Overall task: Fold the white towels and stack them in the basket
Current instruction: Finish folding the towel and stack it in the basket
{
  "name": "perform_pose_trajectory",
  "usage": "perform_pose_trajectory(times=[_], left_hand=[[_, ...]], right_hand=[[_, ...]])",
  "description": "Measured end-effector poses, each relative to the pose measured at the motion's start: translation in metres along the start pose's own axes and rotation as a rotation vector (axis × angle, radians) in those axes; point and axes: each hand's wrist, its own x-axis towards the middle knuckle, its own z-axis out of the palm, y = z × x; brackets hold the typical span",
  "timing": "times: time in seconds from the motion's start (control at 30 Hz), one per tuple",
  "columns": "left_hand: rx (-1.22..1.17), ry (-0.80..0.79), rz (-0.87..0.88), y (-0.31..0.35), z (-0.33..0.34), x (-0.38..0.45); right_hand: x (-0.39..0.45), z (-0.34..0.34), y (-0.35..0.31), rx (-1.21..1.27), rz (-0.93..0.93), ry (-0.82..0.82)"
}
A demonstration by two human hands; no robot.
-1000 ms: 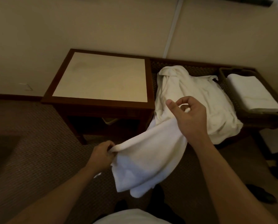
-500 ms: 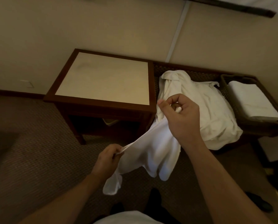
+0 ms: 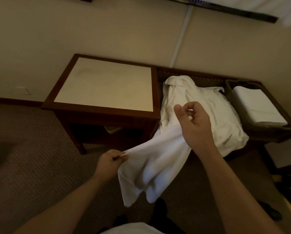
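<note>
Both hands, the left hand (image 3: 111, 162) and right hand (image 3: 194, 124), pinch the towel (image 3: 155, 163) near the table (image 3: 105, 86); pull it flat first.

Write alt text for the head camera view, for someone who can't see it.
Two bare hands, the left hand and right hand, hold a white towel stretched between them above the carpet. Behind are a wooden side table, a heap of unfolded white towels, and a dark basket holding a folded towel.
</note>
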Motion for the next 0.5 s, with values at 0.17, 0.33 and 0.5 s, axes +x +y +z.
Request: perform_pose_trajectory(times=[0.17, 0.33, 0.5], left_hand=[[0.081, 0.136, -0.015, -0.007, -0.033, 0.014], [0.174, -0.008, -0.047, -0.027, -0.055, 0.022], [0.245, 0.098, -0.072, -0.026, -0.065, 0.016]], right_hand=[[-0.009, -0.011, 0.042, -0.118, 0.095, -0.129], [-0.017, -0.008, 0.065, -0.099, 0.138, -0.178], [-0.02, -0.003, 0.09, -0.145, 0.118, -0.13]])
